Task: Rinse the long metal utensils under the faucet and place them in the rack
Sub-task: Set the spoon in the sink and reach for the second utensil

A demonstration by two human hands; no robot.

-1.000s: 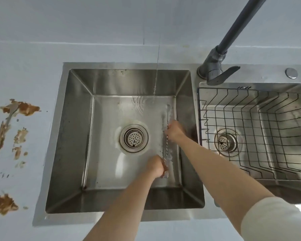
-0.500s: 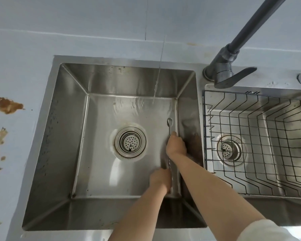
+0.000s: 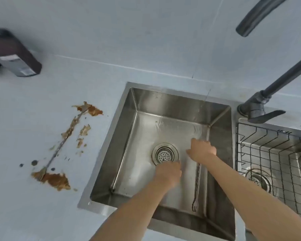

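A long metal fork [image 3: 196, 186] lies along the right side of the left sink basin [image 3: 129, 140], tines toward me. Its upper end runs under my right hand [image 3: 202, 150], which seems closed on it beneath a thin water stream [image 3: 206, 98] from the dark faucet [image 3: 261, 105]. My left hand [image 3: 169, 173] is blurred near the drain [image 3: 165, 153], off the fork, with nothing seen in it. The wire rack [image 3: 274, 153] sits in the right basin. Another long utensil [image 3: 59, 145] lies on the counter, smeared with brown sauce.
Brown sauce stains [image 3: 54, 180] spread over the pale counter left of the sink. A dark box-like object [image 3: 14, 54] stands at the far left by the wall. The faucet lever [image 3: 268, 115] juts out between the two basins.
My left hand has let go of the fork's lower end and moved left toward the drain. The fork's tines now show. The view swung left, showing the soiled counter.
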